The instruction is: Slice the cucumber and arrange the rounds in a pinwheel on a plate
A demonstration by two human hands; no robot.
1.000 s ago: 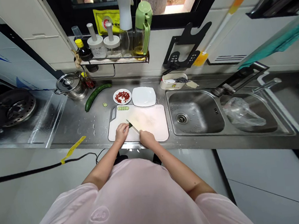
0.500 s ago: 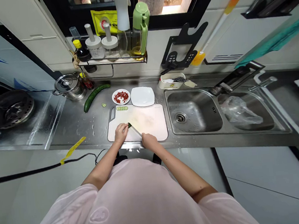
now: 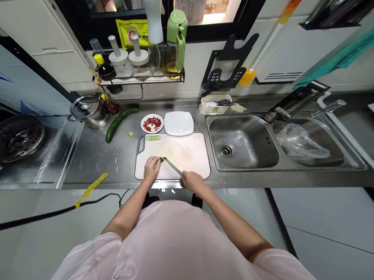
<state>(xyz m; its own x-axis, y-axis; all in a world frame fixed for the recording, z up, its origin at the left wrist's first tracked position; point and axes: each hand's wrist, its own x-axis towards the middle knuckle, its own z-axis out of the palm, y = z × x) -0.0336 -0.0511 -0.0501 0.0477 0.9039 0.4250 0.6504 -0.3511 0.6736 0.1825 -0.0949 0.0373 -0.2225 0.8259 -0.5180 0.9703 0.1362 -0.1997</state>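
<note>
My left hand (image 3: 152, 169) rests on the white plastic cutting board (image 3: 188, 155) and pinches a short cucumber end (image 3: 161, 159). My right hand (image 3: 193, 182) grips a kitchen knife (image 3: 173, 167) at the board's front edge, its blade slanting up-left with the tip near that cucumber piece. Several cucumber slices (image 3: 153, 137) lie in a row at the board's far edge. Beyond the board are a long whole cucumber (image 3: 121, 123), a loose slice (image 3: 130, 133), a plate of chopped red chili (image 3: 152, 124) and an empty-looking white square plate (image 3: 178, 123).
A steel pot (image 3: 88, 112) stands left of the cucumber, with a gas burner (image 3: 11, 138) further left. To the right is a double steel sink (image 3: 241, 143), with a plastic bag (image 3: 301, 142) in its far basin. A shelf of bottles and jars (image 3: 140, 80) stands along the back wall.
My right hand and the knife have shifted right and toward me, with the blade now slanting away from the cucumber piece. My left hand has barely moved.
</note>
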